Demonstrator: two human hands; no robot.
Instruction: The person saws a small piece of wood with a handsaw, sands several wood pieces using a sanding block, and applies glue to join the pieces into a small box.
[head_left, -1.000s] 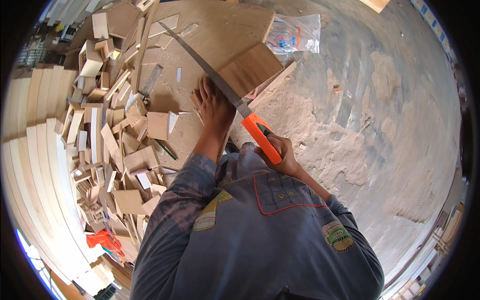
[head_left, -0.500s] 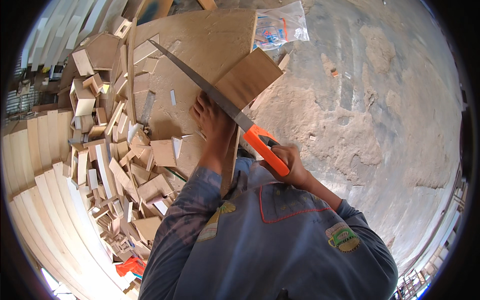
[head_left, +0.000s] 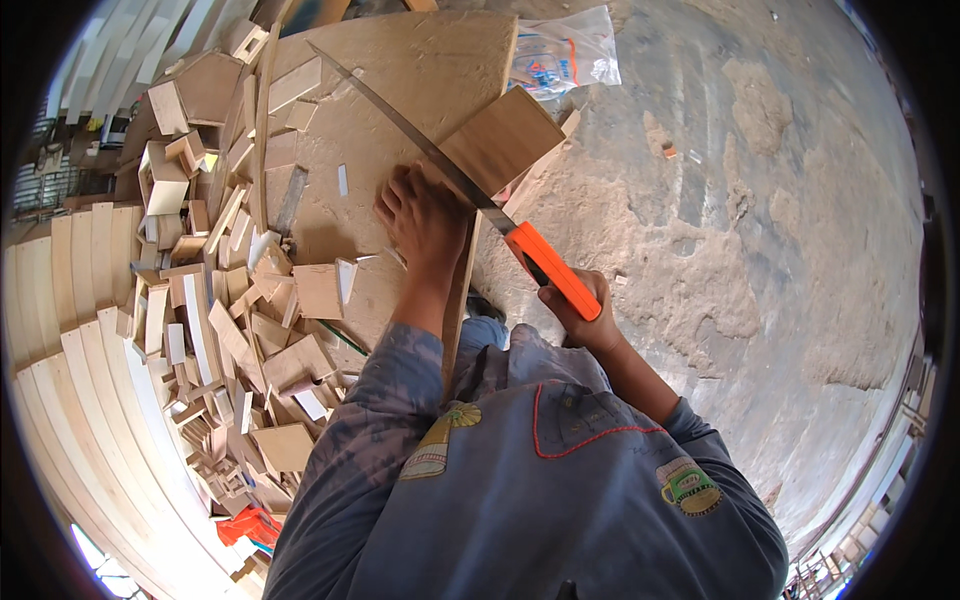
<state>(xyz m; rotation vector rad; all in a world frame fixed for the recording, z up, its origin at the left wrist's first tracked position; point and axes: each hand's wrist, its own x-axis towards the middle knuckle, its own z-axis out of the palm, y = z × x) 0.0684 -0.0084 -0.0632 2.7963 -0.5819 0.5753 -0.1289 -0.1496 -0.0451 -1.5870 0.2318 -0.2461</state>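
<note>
My right hand (head_left: 584, 312) is wrapped round the orange handle of a handsaw (head_left: 553, 270). The long grey blade slants up and left over the wooden worktable (head_left: 380, 100), its tip toward the far left. Under and beside the blade, a square brown plywood piece (head_left: 505, 140) lies at the table's right edge and juts past it. My left hand (head_left: 425, 220) rests on the tabletop just left of the blade, fingers spread, near the plywood's left corner. Whether its thumb touches the plywood is hidden.
A heap of wood offcuts (head_left: 290, 360) fills the left side, beside stacked pale boards (head_left: 90, 390). A clear plastic bag (head_left: 565, 55) lies beyond the table's right edge. The worn concrete floor (head_left: 700, 250) stretches to the right. A small white strip (head_left: 342, 180) is on the tabletop.
The saw has shifted up and slightly right with my right hand, and its blade now shows more edge-on. My left hand stays in nearly the same place, its fingers spread a little wider.
</note>
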